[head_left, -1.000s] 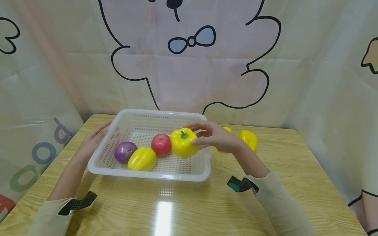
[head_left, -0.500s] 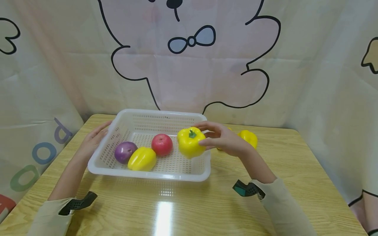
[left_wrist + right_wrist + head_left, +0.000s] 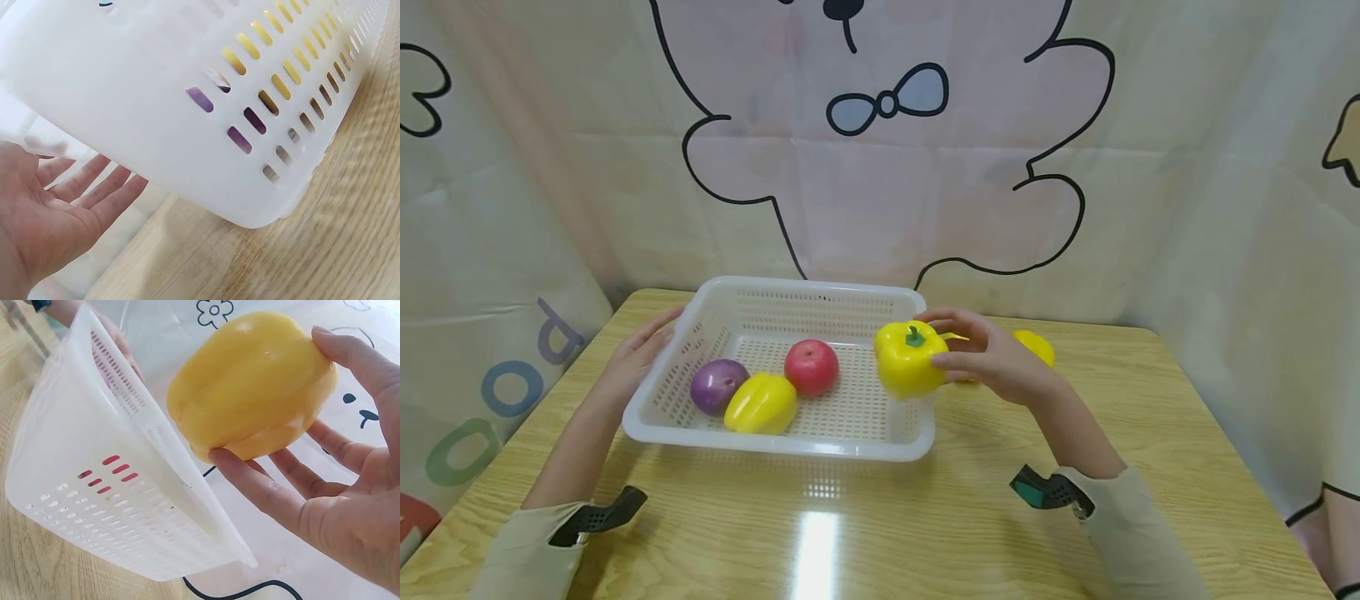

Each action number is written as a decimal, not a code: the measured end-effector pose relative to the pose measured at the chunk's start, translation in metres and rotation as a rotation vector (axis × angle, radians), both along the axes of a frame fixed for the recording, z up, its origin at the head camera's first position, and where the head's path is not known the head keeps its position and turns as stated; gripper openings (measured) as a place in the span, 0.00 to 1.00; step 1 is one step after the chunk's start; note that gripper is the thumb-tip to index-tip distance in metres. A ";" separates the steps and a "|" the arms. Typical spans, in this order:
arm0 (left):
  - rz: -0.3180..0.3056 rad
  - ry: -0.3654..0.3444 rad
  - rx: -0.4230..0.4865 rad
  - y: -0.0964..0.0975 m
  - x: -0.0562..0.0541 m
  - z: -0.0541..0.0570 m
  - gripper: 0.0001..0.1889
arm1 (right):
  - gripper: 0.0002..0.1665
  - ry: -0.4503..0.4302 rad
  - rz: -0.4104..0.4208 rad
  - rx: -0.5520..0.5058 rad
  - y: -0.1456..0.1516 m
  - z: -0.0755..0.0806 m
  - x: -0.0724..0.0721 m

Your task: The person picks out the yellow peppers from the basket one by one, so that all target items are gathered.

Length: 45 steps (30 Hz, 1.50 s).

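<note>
In the head view my right hand [image 3: 996,354] holds a yellow bell pepper [image 3: 910,358] with a green stem, over the right end of a white perforated basket [image 3: 778,446]. The right wrist view shows thumb and fingertips around the bell pepper [image 3: 253,384], which is above the rim. My left hand [image 3: 638,358] lies along the basket's left side; its fingers are extended at the edge of the basket [image 3: 125,119] in the left wrist view. Inside the basket are a purple round item [image 3: 718,387], another yellow bell pepper [image 3: 762,405] and a red round fruit [image 3: 811,368].
Behind my right hand, partly hidden, more yellow produce [image 3: 1035,346] lies on the wooden table [image 3: 1112,400]. A printed cloth [image 3: 985,217] hangs along the table's back edge and sides.
My right hand has moved to the right with the yellow bell pepper, from beside the red fruit to the basket's right edge. The left hand and the basket have stayed put.
</note>
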State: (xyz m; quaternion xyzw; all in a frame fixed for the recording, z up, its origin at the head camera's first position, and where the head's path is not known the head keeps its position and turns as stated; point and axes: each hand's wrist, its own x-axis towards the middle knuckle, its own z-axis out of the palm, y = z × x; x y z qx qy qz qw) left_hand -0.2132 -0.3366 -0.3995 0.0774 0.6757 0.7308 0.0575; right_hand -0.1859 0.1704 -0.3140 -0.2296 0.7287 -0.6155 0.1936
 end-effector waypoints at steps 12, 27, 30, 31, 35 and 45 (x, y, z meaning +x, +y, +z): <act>0.022 -0.021 -0.038 0.000 -0.001 0.000 0.25 | 0.31 0.048 -0.014 -0.038 0.017 -0.007 0.005; 0.005 -0.001 0.000 0.000 0.000 0.000 0.22 | 0.26 0.066 -0.025 -0.064 0.038 -0.013 0.011; 0.007 0.000 -0.005 0.000 0.000 0.000 0.23 | 0.26 0.059 -0.030 -0.065 0.042 -0.015 0.012; 0.009 -0.001 -0.008 0.000 0.000 0.000 0.23 | 0.26 0.052 -0.035 -0.064 0.044 -0.016 0.012; 0.020 -0.015 -0.033 0.000 0.000 0.000 0.25 | 0.26 0.024 -0.067 -0.058 0.049 -0.017 0.015; 0.031 -0.030 -0.060 0.000 0.000 0.001 0.25 | 0.24 0.004 -0.122 -0.055 0.058 -0.021 0.021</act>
